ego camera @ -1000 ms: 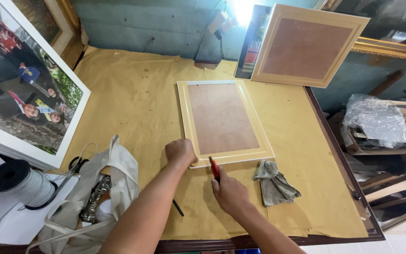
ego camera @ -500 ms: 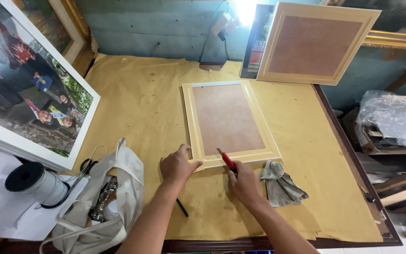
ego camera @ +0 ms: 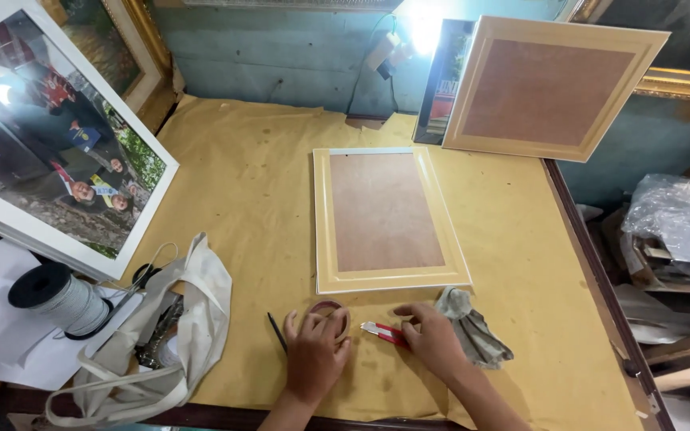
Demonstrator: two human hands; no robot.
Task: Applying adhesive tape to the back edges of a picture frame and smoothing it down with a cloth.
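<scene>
Just below the face-down cream picture frame, the left hand curls its fingers around a brownish tape roll; the right hand pinches a red-handled cutter beside a grey rag.

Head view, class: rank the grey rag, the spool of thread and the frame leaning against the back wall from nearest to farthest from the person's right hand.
1. Grey rag: just right of the right hand.
2. Spool of thread: far left, on white paper.
3. Leaning frame: back right, against the wall.

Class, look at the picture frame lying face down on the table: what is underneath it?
The frame lies on yellowish paper covering the table. Whatever sits directly beneath, including its front face, is hidden.
</scene>
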